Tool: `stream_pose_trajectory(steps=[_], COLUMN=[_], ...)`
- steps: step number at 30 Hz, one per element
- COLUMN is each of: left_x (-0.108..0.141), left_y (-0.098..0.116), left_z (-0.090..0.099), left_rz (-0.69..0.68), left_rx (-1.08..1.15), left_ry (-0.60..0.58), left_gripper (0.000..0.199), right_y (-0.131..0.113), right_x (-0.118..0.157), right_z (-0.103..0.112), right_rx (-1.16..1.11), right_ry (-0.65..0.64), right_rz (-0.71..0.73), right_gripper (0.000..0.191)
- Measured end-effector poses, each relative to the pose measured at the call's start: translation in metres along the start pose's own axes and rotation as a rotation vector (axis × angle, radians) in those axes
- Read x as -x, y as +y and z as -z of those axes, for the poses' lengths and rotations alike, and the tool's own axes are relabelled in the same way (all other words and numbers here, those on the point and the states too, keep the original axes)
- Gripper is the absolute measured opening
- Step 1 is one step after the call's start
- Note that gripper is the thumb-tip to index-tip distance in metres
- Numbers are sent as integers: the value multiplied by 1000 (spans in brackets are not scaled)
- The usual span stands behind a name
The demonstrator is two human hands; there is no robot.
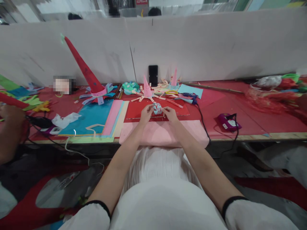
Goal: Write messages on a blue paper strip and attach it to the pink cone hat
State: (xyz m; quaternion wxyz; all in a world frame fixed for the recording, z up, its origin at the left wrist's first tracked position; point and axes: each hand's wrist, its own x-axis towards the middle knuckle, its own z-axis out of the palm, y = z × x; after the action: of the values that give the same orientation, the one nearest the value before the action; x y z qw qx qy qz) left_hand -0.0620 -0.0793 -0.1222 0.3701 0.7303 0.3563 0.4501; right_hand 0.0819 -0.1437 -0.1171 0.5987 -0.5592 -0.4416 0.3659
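Between my two hands is a small pale blue paper ring point(157, 108) with red and white marks. My left hand point(147, 113) pinches its left side, fingers closed. My right hand point(169, 113) has its fingertips closed at the right edge. Both hands are over a red sheet point(134, 110), just beyond a pink padded mat point(163, 132) at the table edge. Right behind the ring stands a pink paper cone point(147, 88) with strips spread round its base. A second pink cone point(174, 80) is farther back on the right.
A tall red cone hat point(82, 65) stands left, behind stacked coloured sheets point(93, 116). A black phone point(153, 76) leans on the white partition point(216, 44). To the right are a glue gun point(190, 96), its cord and a purple box point(228, 122). A co-worker's arm point(11, 131) is far left.
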Motion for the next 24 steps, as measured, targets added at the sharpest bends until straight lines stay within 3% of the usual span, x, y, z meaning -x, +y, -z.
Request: stream_pose_trajectory(steps=[5,12,24], left_x=[2,8,6], left_y=[7,15,8], left_z=[3,3,1], left_rz=[-70,-172,-111], left_rx=[-48,-115,-157], left_ry=[57,-10,24], left_gripper=[28,24,12], right_y=[2,1,-1], right_x=[-2,0,1], right_z=[1,1,-1], right_rx=[-19,-9,-13], right_ry=[14,-22,-55], right_rz=[-4,-3,-15], right_gripper=[39,39,43])
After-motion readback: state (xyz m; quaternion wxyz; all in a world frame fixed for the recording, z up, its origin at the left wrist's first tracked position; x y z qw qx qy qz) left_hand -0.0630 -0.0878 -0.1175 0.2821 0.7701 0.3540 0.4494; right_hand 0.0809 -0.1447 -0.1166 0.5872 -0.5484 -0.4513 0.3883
